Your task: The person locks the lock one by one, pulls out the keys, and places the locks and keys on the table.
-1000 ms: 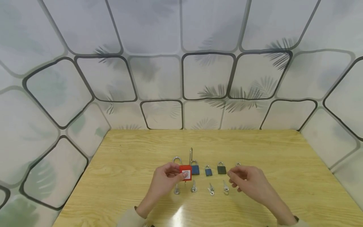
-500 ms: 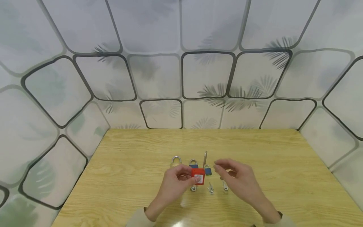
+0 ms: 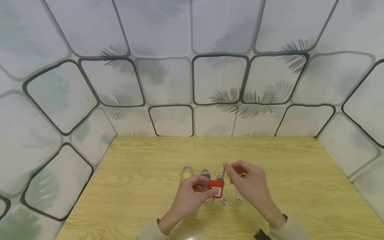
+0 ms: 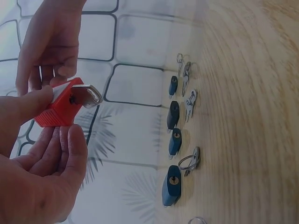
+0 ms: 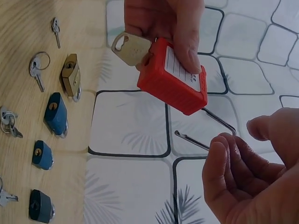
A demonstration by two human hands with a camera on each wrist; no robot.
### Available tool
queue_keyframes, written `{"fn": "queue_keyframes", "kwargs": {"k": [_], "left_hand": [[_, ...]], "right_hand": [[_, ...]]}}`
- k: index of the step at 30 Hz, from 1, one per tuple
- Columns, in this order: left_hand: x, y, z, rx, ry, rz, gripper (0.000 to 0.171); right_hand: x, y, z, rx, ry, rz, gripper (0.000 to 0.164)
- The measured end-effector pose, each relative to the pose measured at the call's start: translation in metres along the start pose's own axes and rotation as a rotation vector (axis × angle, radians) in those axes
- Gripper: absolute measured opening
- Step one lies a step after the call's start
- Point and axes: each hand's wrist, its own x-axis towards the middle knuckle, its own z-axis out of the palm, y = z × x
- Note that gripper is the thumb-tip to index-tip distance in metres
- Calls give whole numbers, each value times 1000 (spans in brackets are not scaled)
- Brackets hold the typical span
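Note:
My left hand [image 3: 192, 196] grips a red padlock [image 3: 216, 189] by its sides, thumb over the white label, above the table. In the right wrist view a key [image 5: 133, 49] sticks out of the bottom of this padlock. Its metal shackle [image 5: 222, 120] is raised, one leg's end free of the body. My right hand [image 3: 250, 181] is beside the shackle; its fingertips [image 5: 224, 138] overlap the shackle in the right wrist view, while the thumb stands apart from them. Beneath the hands, a brass padlock [image 5: 70, 77] and blue padlocks [image 5: 56, 113] stand in a row.
Small keys on rings [image 4: 190, 161] lie on the wooden table [image 3: 135, 173] in front of the padlocks. A dark green padlock [image 5: 41, 205] stands further along the row. A patterned wall covering [image 3: 168, 80] rises behind the table.
My left hand has carried the red padlock to the right. My right hand has moved left, up to the raised shackle. The brass padlock has come into view from behind the left hand.

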Motion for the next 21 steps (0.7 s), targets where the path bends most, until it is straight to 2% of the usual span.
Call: {"fn": "queue_keyframes", "kwargs": {"k": [4,11,17,21], "left_hand": [[-1,-1,3,-1,-9,-3,23],[-1,1,6,-10,-20,23,25],[-2,0,6,-14,-19,21,22],[-2,0,5,-14,-20,20,22]], "right_hand": [[6,-1,1,-80,26,-31,30],[11,0,1,-142,5,-46,37],[11,1,3,-148,11,-83,30],[11,-1,5,-142,19,-150,23]]}}
